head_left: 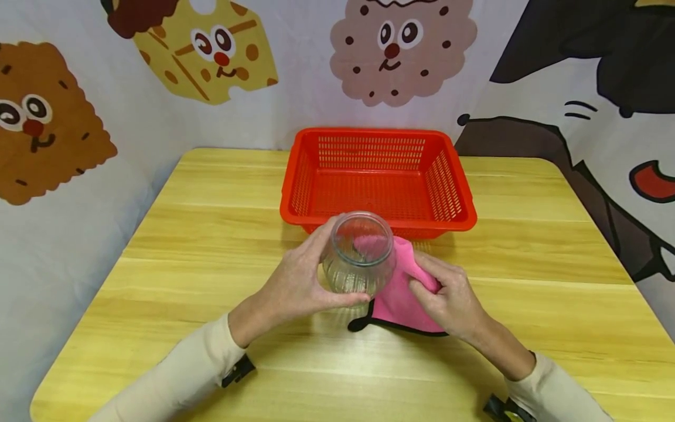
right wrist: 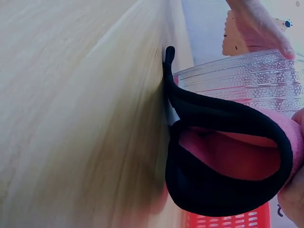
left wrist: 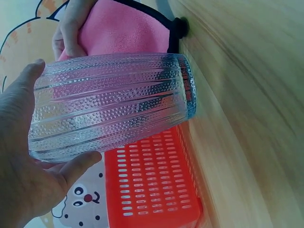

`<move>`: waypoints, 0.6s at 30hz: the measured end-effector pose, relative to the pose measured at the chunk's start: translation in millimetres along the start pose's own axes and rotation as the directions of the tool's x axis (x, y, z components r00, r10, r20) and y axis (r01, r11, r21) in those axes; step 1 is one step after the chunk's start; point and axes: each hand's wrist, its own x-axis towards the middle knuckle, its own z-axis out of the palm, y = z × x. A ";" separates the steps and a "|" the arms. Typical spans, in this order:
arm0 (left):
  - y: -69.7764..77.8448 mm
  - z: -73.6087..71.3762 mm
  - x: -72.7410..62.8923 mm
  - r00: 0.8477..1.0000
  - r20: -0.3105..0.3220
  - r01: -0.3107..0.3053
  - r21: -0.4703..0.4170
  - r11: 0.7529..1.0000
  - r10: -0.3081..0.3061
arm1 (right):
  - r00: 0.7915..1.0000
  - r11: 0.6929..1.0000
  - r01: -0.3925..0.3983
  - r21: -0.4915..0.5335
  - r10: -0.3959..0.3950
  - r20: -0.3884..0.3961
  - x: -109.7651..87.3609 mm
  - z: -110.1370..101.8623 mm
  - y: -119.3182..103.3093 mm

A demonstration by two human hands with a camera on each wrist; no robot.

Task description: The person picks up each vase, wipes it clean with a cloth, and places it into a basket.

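Note:
In the head view, my left hand [head_left: 300,281] grips a clear glass vase [head_left: 361,280], thumb along its near side and fingers round its far left side. The vase stands roughly upright, open rim up; its ribbed, dimpled wall [left wrist: 109,102] shows in the left wrist view. My right hand [head_left: 448,299] pinches a folded part of a pink cloth [head_left: 398,305] with black edging, at the vase's right. The cloth's top lies close against the glass, and its lower part hangs down. In the right wrist view the black-edged cloth [right wrist: 218,194] curls into a loop.
A red plastic basket [head_left: 377,225] with slotted walls stands just behind the vase. All this is on a wood-grain table [head_left: 221,234]. A cloth backdrop [head_left: 300,64] printed with cartoon figures hangs behind and at the sides.

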 end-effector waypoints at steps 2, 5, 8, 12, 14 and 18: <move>0.2 -0.1 0.3 1.000 0.000 0.000 0.000 1.000 0.000 | 1.000 1.000 -0.022 0.017 0.022 0.005 -0.5 0.5 1.2; 0.6 -0.3 0.8 1.000 0.001 -0.002 0.001 1.000 0.002 | 0.999 0.998 -0.046 0.040 0.046 0.010 -1.8 1.8 3.8; 0.9 -0.3 1.0 1.000 0.001 -0.010 0.006 1.000 0.010 | 0.998 0.997 -0.059 0.051 0.058 0.031 -4.9 3.8 7.4; 1.2 -0.2 1.3 1.000 0.007 -0.013 0.004 1.000 0.013 | 0.995 0.996 -0.074 0.046 0.071 0.067 -9.4 6.0 12.1; 0.9 0.0 0.8 1.000 0.011 -0.007 0.003 1.000 0.007 | 0.993 0.996 -0.083 0.039 0.080 0.085 -10.8 6.7 13.8; 2.1 -0.4 1.1 1.000 0.012 -0.001 0.005 1.000 0.001 | 0.987 0.995 -0.100 0.025 0.097 0.127 -9.9 4.7 14.7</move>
